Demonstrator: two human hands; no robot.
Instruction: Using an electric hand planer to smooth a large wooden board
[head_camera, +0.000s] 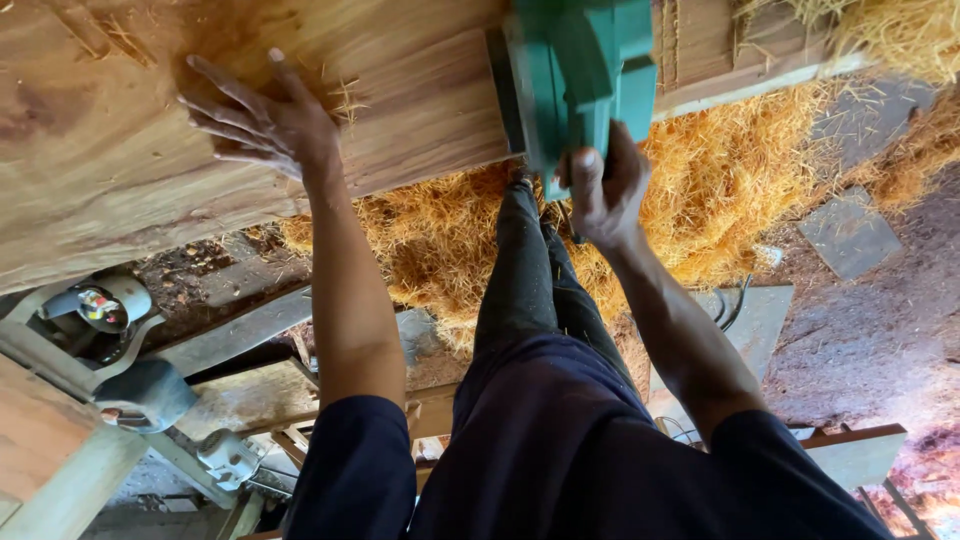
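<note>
Head view: our left hand (265, 125) flat, fingers spread, on stiff heavy plank (120, 120); right hand (605, 190) grip closed round green power planer (580, 75), weighty; shavings (720, 180) below.

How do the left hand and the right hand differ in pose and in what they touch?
The left hand lies flat, fingers spread, on the wooden plank; the right hand is closed around the handle of the green power planer. The left hand holds nothing; the right hand grips a tool. Both are bare, reaching forward over the plank.
</note>
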